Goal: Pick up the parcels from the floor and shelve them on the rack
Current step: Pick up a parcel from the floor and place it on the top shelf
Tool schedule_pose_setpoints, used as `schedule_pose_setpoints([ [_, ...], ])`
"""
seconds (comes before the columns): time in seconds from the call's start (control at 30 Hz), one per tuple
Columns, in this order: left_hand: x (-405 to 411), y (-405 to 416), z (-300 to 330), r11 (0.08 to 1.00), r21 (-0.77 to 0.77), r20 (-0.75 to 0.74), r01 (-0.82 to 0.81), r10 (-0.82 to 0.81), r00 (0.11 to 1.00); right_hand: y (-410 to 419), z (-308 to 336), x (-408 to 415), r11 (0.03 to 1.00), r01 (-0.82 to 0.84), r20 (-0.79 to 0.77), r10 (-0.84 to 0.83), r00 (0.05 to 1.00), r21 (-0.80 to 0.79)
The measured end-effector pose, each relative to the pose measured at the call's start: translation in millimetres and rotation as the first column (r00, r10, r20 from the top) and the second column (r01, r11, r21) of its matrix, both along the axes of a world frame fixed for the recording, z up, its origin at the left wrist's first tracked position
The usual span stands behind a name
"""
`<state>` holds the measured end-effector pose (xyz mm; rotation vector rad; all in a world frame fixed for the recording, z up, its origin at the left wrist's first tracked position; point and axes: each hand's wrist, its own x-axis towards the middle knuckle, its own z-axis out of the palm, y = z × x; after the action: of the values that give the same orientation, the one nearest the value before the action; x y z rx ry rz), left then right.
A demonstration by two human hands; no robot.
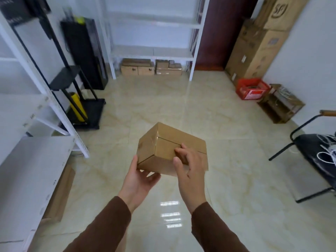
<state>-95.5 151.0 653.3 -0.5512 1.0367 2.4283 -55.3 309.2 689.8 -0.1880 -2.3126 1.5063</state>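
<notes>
A brown cardboard parcel (163, 142) is held in the air in front of me, over the tiled floor. My left hand (140, 177) supports its lower left corner from beneath. My right hand (189, 164) grips its near right side, fingers curled over the top. More cardboard parcels (151, 68) lie on the floor under the far white rack (154, 51), whose shelves look bare. A second white rack (27, 160) stands close on my left.
A black stepladder (72, 79) and a yellow roll stand at the left. Large cartons (258, 42), a red crate (251, 89) and an open box line the right wall. A black chair (316, 151) stands at the right. A flat cardboard sheet leans under the left rack.
</notes>
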Motion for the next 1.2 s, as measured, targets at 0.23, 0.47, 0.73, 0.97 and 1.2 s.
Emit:
schedule_pose_setpoints([
  [0.23,-52.1,33.8,73.9,0.948,-0.273,-0.411,-0.167,0.042,0.910,34.4,48.5,-59.4,0.912,0.025,0.048,-0.006,0.999,-0.410],
  [0.47,-148.5,63.7,80.7,0.713,-0.597,-0.658,-0.367,-0.173,0.733,58.0,44.8,-177.1,0.647,-0.005,0.114,0.143,0.983,-0.762],
  [0.73,-297.1,92.5,96.3,0.735,-0.588,-0.674,-0.337,-0.215,0.707,92.7,47.6,-328.3,0.614,-0.087,0.007,0.150,0.989,-0.785],
  [0.97,-445.4,102.3,102.1,0.931,-0.344,-0.440,-0.120,-0.047,0.897,125.6,53.0,-454.2,0.865,-0.131,-0.049,0.123,0.991,-0.485],
  [1.2,-613.2,134.1,103.1,0.962,-0.273,-0.398,-0.013,-0.100,0.912,169.3,55.3,-624.9,0.930,-0.322,-0.158,0.295,0.942,-0.181],
])
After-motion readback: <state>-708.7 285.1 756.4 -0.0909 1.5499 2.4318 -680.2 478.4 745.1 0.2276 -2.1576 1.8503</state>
